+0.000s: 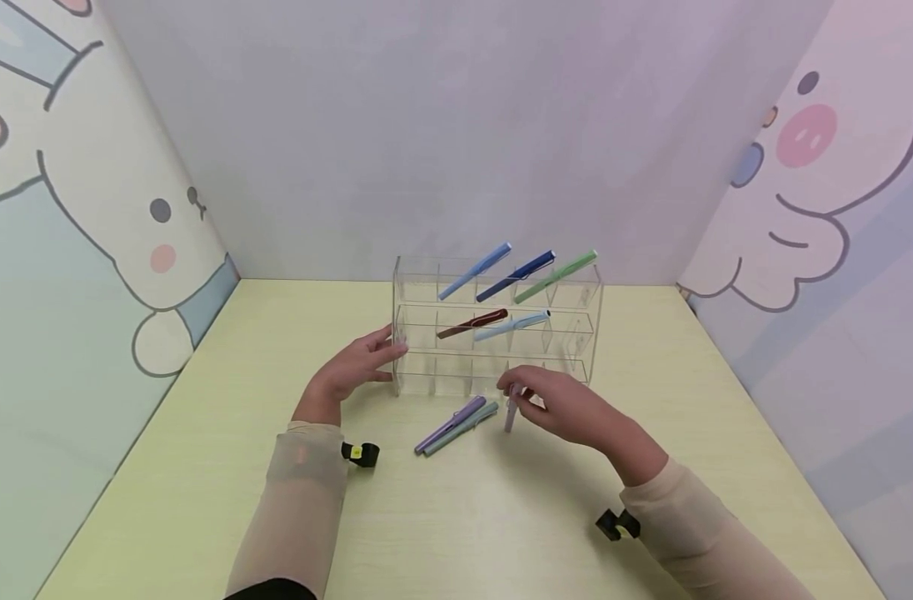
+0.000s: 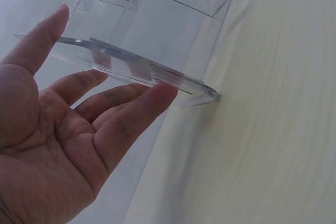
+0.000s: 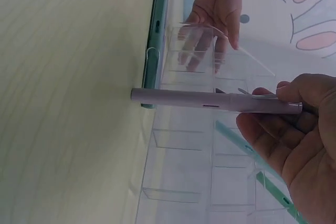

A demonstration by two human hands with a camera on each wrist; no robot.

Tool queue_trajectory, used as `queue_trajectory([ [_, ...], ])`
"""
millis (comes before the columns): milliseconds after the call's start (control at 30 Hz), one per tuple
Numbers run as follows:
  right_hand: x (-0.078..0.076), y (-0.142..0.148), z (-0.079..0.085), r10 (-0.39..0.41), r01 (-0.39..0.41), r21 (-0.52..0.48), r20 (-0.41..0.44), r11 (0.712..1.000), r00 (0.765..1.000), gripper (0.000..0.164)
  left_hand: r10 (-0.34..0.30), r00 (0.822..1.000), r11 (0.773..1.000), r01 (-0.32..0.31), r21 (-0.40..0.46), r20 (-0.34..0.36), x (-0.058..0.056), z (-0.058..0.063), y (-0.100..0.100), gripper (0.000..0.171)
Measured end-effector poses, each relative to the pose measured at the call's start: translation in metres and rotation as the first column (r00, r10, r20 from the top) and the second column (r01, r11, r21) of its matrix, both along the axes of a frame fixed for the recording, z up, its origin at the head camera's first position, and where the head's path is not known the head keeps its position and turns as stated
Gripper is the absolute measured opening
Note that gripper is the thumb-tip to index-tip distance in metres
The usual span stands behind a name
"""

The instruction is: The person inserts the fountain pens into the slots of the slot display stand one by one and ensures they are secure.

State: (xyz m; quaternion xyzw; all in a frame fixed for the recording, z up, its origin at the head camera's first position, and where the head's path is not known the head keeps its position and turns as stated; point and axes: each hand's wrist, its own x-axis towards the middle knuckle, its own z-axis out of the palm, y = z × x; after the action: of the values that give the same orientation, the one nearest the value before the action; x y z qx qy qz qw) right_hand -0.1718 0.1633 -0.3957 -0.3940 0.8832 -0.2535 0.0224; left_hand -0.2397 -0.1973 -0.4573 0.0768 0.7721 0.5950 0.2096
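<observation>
My right hand (image 1: 572,404) pinches a pale lilac pen (image 3: 184,98) by its clip end, just in front of the clear pen rack (image 1: 456,385). The pen hangs with its other end down toward the table. My left hand (image 1: 355,367) is at the rack's left side with fingers spread, and its fingertips touch the clear side panel (image 2: 136,61). Between the hands, a purple pen (image 1: 449,425) and a grey-green pen (image 1: 464,427) lie side by side on the table before the rack.
The rack's top tier holds a light blue pen (image 1: 475,272), a dark blue pen (image 1: 516,276) and a green pen (image 1: 556,277). A dark red pen (image 1: 471,323) and a pale blue pen (image 1: 512,325) lean in the middle tier. Walls stand behind and beside the table (image 1: 202,500).
</observation>
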Motion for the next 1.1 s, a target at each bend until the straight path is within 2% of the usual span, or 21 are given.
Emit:
queue_trajectory([
  [267,-0.004,0.005,-0.005,0.021,-0.02,-0.027,0.046,0.999,0.999,0.029,-0.006,1.0,1.0,0.006,0.01,0.004,-0.001,-0.001,-0.001,0.085],
  [433,-0.006,0.008,-0.005,0.007,-0.004,-0.024,0.088,1.0,0.996,0.032,-0.006,1.0,1.0,0.006,0.015,0.008,-0.002,-0.001,-0.002,0.083],
  [567,-0.01,0.014,0.0,-0.03,0.035,-0.04,0.111,0.999,0.993,0.028,-0.009,1.0,1.0,0.009,0.021,0.008,-0.002,-0.001,-0.001,0.083],
  [733,-0.018,0.032,0.016,-0.068,0.083,-0.131,0.116,0.988,0.991,0.021,-0.01,1.0,1.0,0.01,0.014,0.006,-0.002,0.0,0.0,0.085],
  [833,-0.024,0.047,0.029,-0.101,0.116,-0.219,0.08,0.969,0.992,0.02,-0.008,1.0,1.0,0.008,0.011,0.006,-0.002,0.0,0.0,0.085],
  [933,-0.03,0.06,0.041,-0.155,0.154,-0.31,0.022,0.938,0.988,0.025,-0.006,1.0,1.0,0.006,0.009,0.006,-0.002,0.0,0.0,0.083],
  [1000,-0.033,0.069,0.048,-0.196,0.183,-0.38,0.005,0.907,0.981,0.027,-0.004,1.0,1.0,0.004,0.006,0.007,-0.002,-0.001,-0.001,0.083],
  [1100,-0.037,0.079,0.054,-0.244,0.226,-0.479,0.025,0.848,0.969,0.029,-0.004,1.0,1.0,0.004,0.006,0.008,-0.001,-0.001,-0.001,0.081],
])
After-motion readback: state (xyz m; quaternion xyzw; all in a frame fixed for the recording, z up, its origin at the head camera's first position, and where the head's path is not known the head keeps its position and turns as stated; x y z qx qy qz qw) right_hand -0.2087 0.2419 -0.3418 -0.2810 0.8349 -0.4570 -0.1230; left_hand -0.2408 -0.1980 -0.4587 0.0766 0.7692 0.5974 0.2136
